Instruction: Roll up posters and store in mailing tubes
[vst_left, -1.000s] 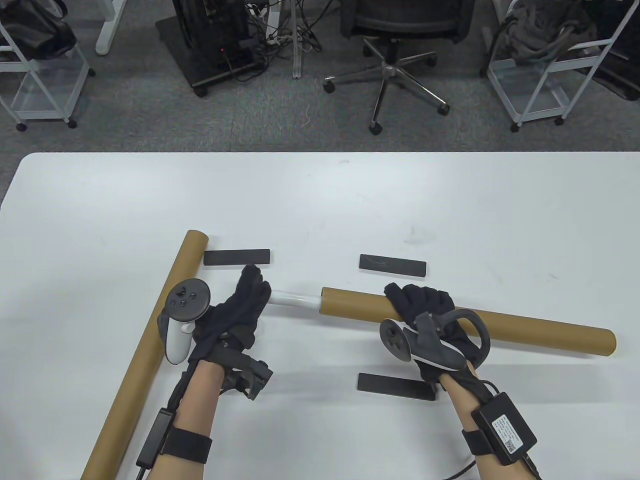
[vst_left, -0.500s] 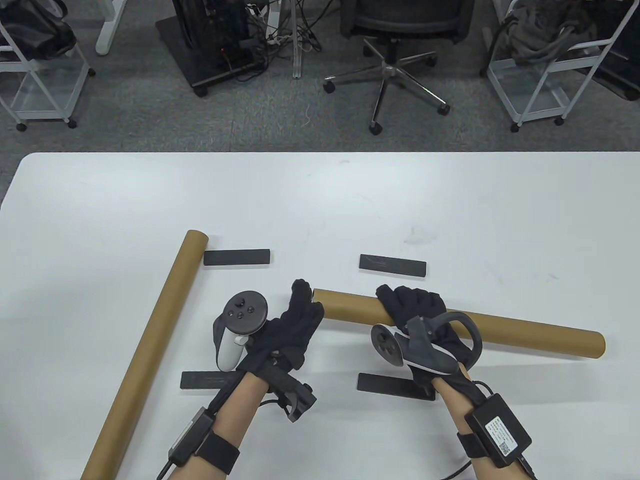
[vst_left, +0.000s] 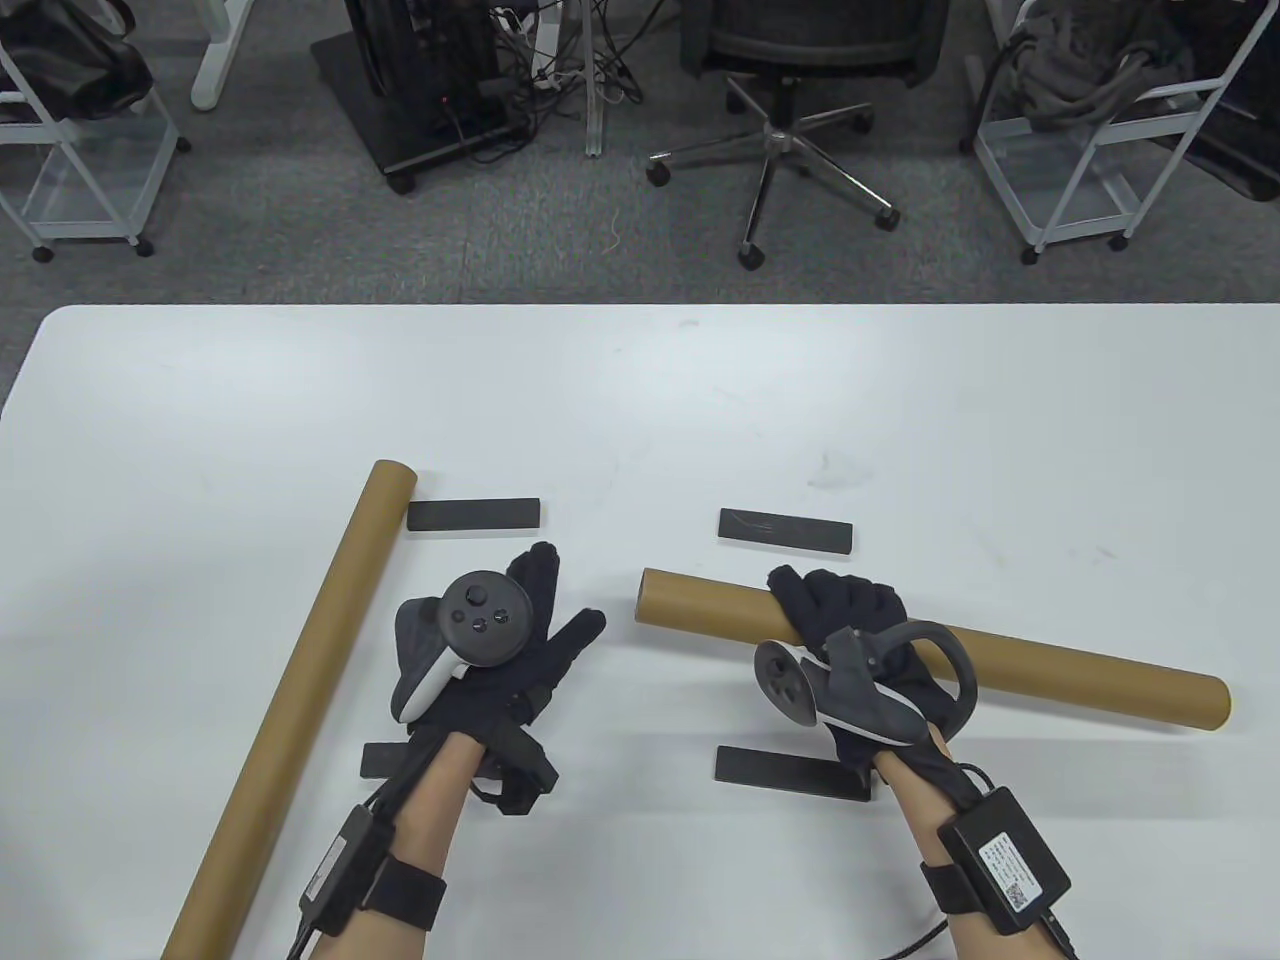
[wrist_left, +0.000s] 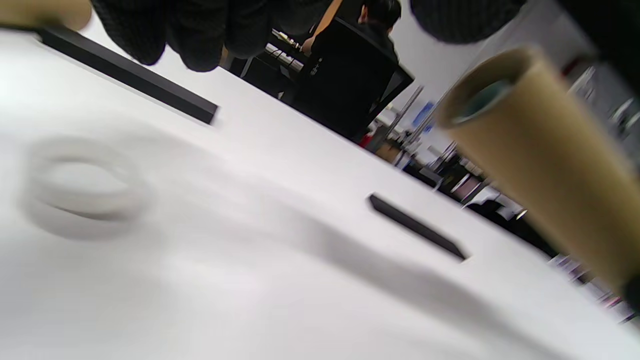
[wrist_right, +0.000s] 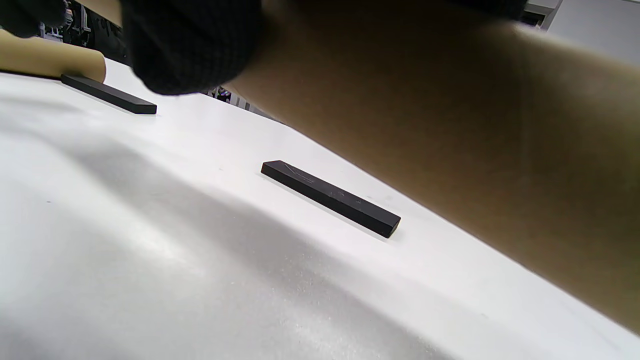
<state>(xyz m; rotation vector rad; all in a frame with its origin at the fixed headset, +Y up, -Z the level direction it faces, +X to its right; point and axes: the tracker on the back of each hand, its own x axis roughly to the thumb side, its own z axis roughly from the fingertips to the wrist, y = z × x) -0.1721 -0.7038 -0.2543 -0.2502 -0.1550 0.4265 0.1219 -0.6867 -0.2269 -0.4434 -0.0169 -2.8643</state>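
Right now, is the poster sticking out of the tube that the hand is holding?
No. The tube in the right hand shows only its bare brown end; no white roll pokes out. How deep it sits, cannot tell.

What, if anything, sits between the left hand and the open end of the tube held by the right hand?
Nothing visible: only bare table separates the left hand from the tube end.

Table view looks down from high on the near side, taking in the whole table (vst_left: 640, 400). Both wrist views sit low and close, skimming its top away from the person; all three share the far-right black bar (vst_left: 786, 530) (wrist_left: 417, 227) (wrist_right: 330, 197).
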